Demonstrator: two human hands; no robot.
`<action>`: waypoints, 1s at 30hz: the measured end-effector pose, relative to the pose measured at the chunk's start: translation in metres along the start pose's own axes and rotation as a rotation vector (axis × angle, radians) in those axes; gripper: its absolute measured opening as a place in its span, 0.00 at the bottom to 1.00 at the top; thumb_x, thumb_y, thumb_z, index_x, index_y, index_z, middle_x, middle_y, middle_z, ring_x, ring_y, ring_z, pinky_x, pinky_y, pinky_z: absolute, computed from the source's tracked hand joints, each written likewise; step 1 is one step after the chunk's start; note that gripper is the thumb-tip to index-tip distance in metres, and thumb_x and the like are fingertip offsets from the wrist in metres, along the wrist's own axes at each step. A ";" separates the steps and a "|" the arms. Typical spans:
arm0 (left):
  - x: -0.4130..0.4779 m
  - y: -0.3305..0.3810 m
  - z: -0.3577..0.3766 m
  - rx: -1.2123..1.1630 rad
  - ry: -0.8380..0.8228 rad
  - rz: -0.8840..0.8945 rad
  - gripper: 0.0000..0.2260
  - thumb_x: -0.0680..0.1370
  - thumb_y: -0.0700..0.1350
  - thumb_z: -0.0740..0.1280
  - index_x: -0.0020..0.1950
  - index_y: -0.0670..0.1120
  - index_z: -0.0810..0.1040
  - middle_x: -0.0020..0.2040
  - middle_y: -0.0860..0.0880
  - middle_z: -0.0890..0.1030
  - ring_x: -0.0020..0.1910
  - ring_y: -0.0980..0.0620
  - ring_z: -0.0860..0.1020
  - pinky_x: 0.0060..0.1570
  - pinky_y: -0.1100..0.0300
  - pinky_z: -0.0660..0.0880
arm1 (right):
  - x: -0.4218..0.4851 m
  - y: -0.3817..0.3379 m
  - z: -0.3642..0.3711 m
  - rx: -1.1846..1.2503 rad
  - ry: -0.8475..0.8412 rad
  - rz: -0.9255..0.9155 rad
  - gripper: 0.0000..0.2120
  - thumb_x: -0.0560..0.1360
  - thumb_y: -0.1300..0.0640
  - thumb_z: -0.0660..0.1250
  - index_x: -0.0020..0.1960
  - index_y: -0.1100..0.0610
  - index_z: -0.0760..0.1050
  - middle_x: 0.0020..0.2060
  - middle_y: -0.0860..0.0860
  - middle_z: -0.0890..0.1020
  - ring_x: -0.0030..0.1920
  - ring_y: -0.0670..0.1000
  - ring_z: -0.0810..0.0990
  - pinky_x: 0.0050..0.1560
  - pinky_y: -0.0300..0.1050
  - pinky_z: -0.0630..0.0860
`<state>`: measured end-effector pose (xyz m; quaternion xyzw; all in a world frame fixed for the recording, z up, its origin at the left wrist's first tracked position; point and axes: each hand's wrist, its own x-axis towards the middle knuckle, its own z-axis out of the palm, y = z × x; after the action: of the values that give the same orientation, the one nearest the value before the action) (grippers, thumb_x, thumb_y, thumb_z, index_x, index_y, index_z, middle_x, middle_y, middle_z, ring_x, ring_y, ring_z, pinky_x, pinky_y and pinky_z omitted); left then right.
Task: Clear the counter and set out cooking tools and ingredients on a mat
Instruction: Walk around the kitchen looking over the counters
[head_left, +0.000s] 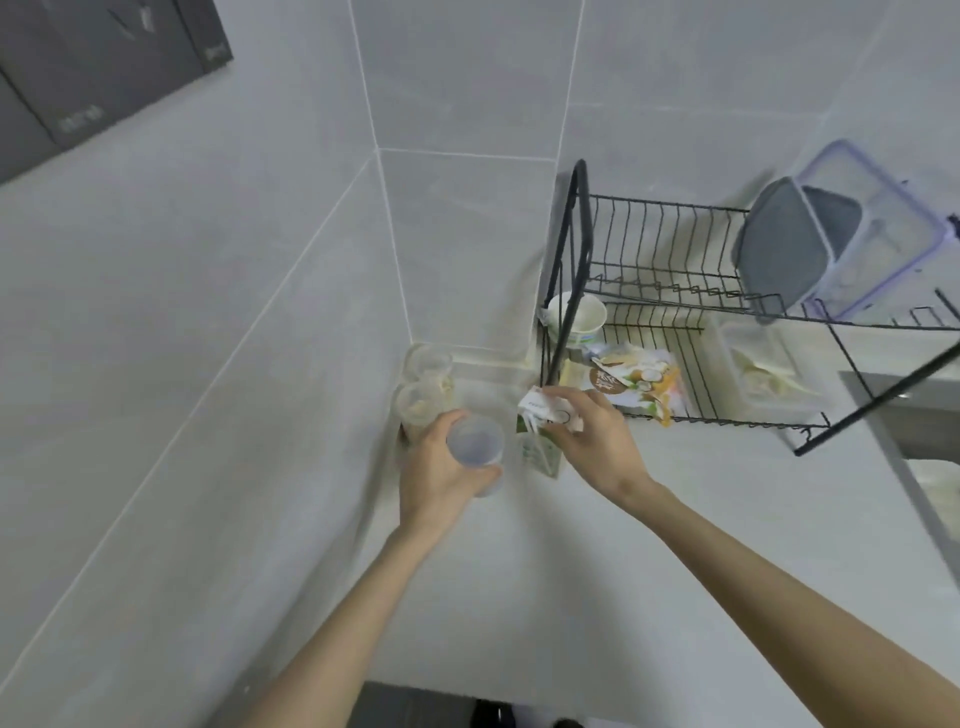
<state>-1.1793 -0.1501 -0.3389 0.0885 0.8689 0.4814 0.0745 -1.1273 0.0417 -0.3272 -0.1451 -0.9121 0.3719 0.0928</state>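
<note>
Frame centre: left hand (434, 470) is gripping clear cup (477, 441), right hand (597, 441) is pinching carton (537, 452) top on the counter (571, 571), probably to lift both and clear space

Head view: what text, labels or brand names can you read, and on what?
Nothing reads clearly.
Packet in the dish rack: white characters on a brown patch, too blurred to read.
Carton gripped by the right hand: small print, too blurred.
Wall cabinet: pale marking, too blurred.
</note>
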 end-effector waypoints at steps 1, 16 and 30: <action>-0.001 0.006 0.004 -0.004 -0.014 0.027 0.30 0.59 0.48 0.79 0.59 0.55 0.76 0.52 0.59 0.79 0.52 0.58 0.76 0.51 0.62 0.74 | -0.006 0.004 -0.010 -0.004 0.032 0.005 0.20 0.75 0.60 0.67 0.65 0.47 0.73 0.58 0.51 0.74 0.55 0.52 0.74 0.52 0.37 0.67; -0.077 0.147 0.128 -0.054 -0.424 0.458 0.29 0.59 0.53 0.79 0.59 0.57 0.75 0.53 0.59 0.80 0.51 0.55 0.78 0.52 0.53 0.77 | -0.180 0.082 -0.179 -0.072 0.519 0.269 0.18 0.75 0.57 0.68 0.62 0.45 0.74 0.53 0.46 0.76 0.50 0.44 0.73 0.45 0.29 0.66; -0.286 0.277 0.277 0.009 -0.807 0.796 0.30 0.60 0.56 0.79 0.58 0.59 0.73 0.52 0.59 0.77 0.50 0.55 0.76 0.48 0.57 0.78 | -0.452 0.133 -0.320 -0.026 0.951 0.531 0.14 0.74 0.56 0.69 0.59 0.48 0.77 0.53 0.43 0.79 0.49 0.40 0.76 0.42 0.31 0.71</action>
<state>-0.8185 0.1576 -0.2361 0.5865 0.6733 0.3964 0.2132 -0.5875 0.1900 -0.2225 -0.5238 -0.7061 0.2646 0.3964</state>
